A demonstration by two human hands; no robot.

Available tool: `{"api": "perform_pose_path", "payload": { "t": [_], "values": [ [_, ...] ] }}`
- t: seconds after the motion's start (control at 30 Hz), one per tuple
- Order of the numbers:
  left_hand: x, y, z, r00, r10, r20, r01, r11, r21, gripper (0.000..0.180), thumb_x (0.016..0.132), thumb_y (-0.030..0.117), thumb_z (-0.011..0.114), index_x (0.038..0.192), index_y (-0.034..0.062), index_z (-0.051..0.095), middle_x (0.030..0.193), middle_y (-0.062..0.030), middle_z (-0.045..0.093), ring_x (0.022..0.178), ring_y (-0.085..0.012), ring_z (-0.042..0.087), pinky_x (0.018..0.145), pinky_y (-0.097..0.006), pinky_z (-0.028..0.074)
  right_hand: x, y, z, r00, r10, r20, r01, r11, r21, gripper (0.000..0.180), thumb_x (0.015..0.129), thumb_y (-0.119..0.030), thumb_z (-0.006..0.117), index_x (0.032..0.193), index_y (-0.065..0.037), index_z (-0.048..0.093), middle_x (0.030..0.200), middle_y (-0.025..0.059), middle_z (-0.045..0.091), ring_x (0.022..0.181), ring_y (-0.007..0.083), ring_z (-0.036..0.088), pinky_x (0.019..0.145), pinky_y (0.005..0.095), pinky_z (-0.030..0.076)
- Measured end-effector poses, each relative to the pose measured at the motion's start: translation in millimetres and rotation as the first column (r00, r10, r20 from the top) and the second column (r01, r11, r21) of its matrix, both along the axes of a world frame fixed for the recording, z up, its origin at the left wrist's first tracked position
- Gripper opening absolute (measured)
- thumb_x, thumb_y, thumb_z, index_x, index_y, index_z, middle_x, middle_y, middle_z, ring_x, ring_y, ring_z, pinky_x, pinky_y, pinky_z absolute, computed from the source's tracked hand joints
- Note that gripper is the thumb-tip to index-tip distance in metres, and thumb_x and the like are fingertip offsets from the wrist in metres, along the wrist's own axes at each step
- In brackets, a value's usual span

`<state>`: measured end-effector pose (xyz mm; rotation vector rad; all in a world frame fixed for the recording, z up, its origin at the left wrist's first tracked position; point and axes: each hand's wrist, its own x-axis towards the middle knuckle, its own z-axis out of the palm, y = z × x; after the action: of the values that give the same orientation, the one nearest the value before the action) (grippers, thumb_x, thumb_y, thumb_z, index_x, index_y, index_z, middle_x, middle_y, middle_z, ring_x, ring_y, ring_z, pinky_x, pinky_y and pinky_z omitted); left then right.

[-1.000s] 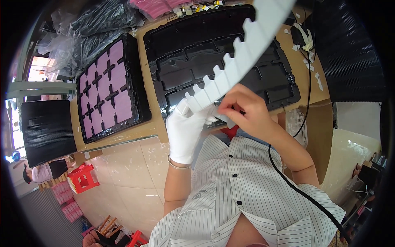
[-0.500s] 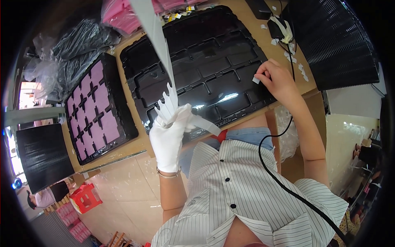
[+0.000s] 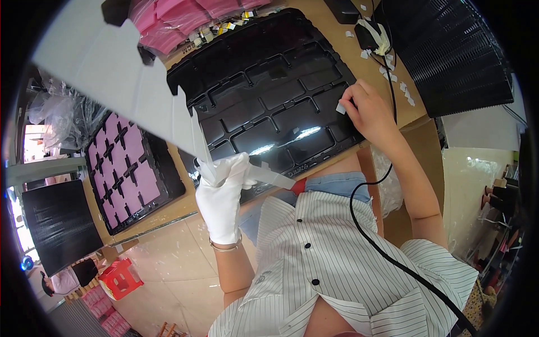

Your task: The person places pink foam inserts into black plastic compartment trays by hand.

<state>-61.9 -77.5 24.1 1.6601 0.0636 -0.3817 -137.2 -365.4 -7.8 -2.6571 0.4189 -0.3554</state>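
Gloved left hand [image 3: 223, 194] pinches the low end of a long notched white strip [image 3: 120, 84], likely light and floppy, over the black tray [image 3: 269, 95]; right hand [image 3: 368, 109] nips a small tab [image 3: 340, 108].

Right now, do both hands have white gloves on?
No, only the left hand wears a white glove; the right hand, resting on the black tray, is bare.

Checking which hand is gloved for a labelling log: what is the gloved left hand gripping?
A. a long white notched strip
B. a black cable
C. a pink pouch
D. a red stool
A: the left hand in a white glove pinches the end of the long white notched strip, which rises up over the black compartment tray.
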Motion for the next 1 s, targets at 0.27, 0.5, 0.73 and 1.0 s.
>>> {"api": "perform_pose_path", "payload": {
  "t": [0.27, 0.5, 0.73, 1.0],
  "values": [
    [-5.0, 24.8, -3.5, 0.999, 0.002, 0.033, -0.001, 0.999, -0.034, 0.014, 0.084, 0.002, 0.072, 0.096, -0.0047, 0.068, 0.083, -0.0086, 0.069, 0.064, -0.0114, 0.062, 0.059, -0.023, 0.05, -19.8, -15.5, 8.7, 0.962, 0.113, 0.249, -0.273, 0.48, 0.834, 0.011, 0.089, -0.01, 0.066, 0.087, -0.007, 0.056, 0.094, -0.0009, 0.062, 0.085, 0.0064, 0.053, 0.071, 0.0233, 0.044],
    [-14.8, 58.3, 1.3, 0.998, -0.01, 0.07, 0.013, 0.999, -0.04, 0.016, 0.081, 0.002, 0.075, 0.094, -0.0048, 0.069, 0.083, -0.0093, 0.069, 0.065, -0.0126, 0.063, 0.06, -0.024, 0.05, 32.6, 70.9, 22.9, 0.857, 0.508, 0.084, -0.373, 0.501, 0.781, 0.019, 0.087, -0.013, 0.068, 0.105, -0.008, 0.07, 0.094, 0.0029, 0.066, 0.086, 0.0143, 0.064, 0.072, 0.0271, 0.05],
    [-16.9, 60.6, 3.0, 0.999, 0.03, -0.014, -0.03, 0.999, -0.041, 0.019, 0.081, 0.004, 0.075, 0.095, -0.0059, 0.069, 0.085, -0.0089, 0.069, 0.065, -0.0122, 0.064, 0.059, -0.023, 0.05, 72.0, 88.5, 11.2, 0.546, 0.837, -0.048, -0.712, 0.493, 0.5, 0.012, 0.083, -0.011, 0.069, 0.095, -0.009, 0.071, 0.089, 0.0063, 0.062, 0.085, 0.0211, 0.062, 0.073, 0.0309, 0.049],
    [-21.2, 76.5, 7.5, 0.977, -0.161, 0.137, 0.15, 0.985, 0.082, 0.016, 0.081, 0.004, 0.075, 0.096, -0.0015, 0.071, 0.092, -0.0064, 0.071, 0.07, -0.0108, 0.066, 0.062, -0.022, 0.052, -34.7, 10.4, 29.2, 0.64, -0.521, 0.565, 0.079, 0.776, 0.626, 0.008, 0.092, -0.005, 0.063, 0.1, -0.004, 0.063, 0.095, 0.0025, 0.064, 0.085, 0.0086, 0.06, 0.075, 0.0186, 0.047]
  ]
}}
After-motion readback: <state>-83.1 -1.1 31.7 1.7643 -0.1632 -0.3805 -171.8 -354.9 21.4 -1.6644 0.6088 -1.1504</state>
